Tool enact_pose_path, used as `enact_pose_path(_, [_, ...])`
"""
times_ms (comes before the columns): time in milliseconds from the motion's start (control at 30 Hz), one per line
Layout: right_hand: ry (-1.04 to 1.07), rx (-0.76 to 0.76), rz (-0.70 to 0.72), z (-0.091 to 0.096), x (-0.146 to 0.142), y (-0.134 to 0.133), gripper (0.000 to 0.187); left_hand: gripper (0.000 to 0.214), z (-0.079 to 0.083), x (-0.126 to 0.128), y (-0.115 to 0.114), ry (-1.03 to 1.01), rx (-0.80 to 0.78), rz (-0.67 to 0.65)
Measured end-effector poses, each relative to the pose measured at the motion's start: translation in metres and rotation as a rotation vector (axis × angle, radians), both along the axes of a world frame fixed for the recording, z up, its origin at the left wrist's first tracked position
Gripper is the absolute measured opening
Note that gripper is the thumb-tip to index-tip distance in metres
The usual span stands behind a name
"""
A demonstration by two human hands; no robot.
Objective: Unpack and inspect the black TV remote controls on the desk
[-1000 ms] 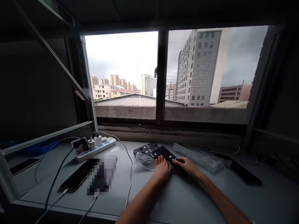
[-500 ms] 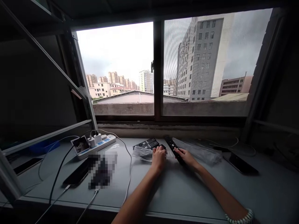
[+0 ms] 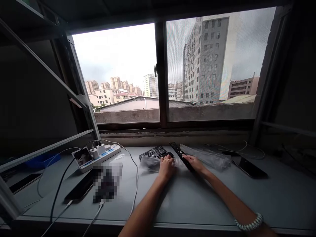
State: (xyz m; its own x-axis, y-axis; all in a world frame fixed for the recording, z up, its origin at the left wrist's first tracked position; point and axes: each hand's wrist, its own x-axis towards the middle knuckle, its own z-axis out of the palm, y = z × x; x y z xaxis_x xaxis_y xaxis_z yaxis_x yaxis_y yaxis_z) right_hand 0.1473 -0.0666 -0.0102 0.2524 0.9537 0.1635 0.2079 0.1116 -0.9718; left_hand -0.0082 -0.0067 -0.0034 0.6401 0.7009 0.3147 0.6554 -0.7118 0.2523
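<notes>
The right hand (image 3: pixel 195 164) grasped a black remote (image 3: pixel 176 150), whose far end stuck out beyond the fingertips toward the window (image 3: pixel 161 82); the hand partly hid its near end. To the left, the left hand (image 3: pixel 167 168) touched a clear bag (image 3: pixel 149 164) beside the other remotes (image 3: pixel 151 152); whether it gripped anything, I couldn't tell.

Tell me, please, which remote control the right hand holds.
The rightmost remote control, gripped in the right hand; the other remote controls are grouped to its left, beyond the left hand.
</notes>
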Motion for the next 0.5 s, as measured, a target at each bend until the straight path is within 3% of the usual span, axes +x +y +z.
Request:
enact_pose_path(167, [-0.118, 0.060, 0.007, 0.000, 0.000, 0.000, 0.048, 0.027, -0.007, 0.004, 0.002, -0.016, -0.044, -0.088])
enact_pose_path(367, [-0.081, 0.024, 0.002, -0.001, 0.002, -0.002, 0.047, 0.032, -0.013, 0.005, 0.013, -0.334, -0.181, -0.230])
enact_pose_path(500, [-0.004, -0.008, -0.032, -0.002, 0.002, -0.002, 0.047, 0.027, -0.015, 0.005, 0.015, -0.438, -0.264, -0.247])
